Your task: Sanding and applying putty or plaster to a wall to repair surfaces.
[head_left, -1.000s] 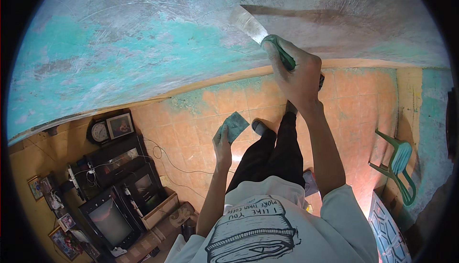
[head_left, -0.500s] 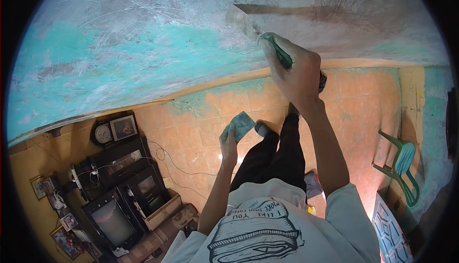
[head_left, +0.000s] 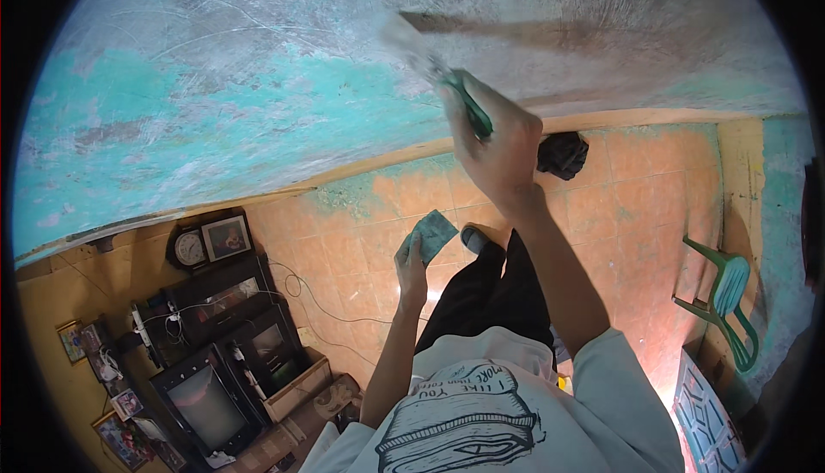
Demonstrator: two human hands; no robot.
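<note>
My right hand (head_left: 500, 142) is closed round the green handle of a scraper (head_left: 421, 50). Its wide metal blade is smeared by motion and lies at the wall (head_left: 258, 78), which is patchy grey with turquoise paint. A dark shadow runs along the wall to the right of the blade. Lower down, in front of my body, my left hand (head_left: 412, 265) pinches a flat, square, dark green piece (head_left: 435, 234) that looks like sandpaper; it is apart from the wall.
Orange floor tiles (head_left: 636, 207) carry greenish dust along the wall's foot. A black bundle (head_left: 563, 155) lies there. A green plastic chair (head_left: 729, 288) stands at right. At left are a television (head_left: 204, 402), a dark cabinet, a clock (head_left: 188, 248) and a framed picture. A cable (head_left: 322, 305) crosses the floor.
My right hand has moved left along the wall with the scraper, uncovering more of the black bundle. My left hand has hardly moved and still holds the green piece.
</note>
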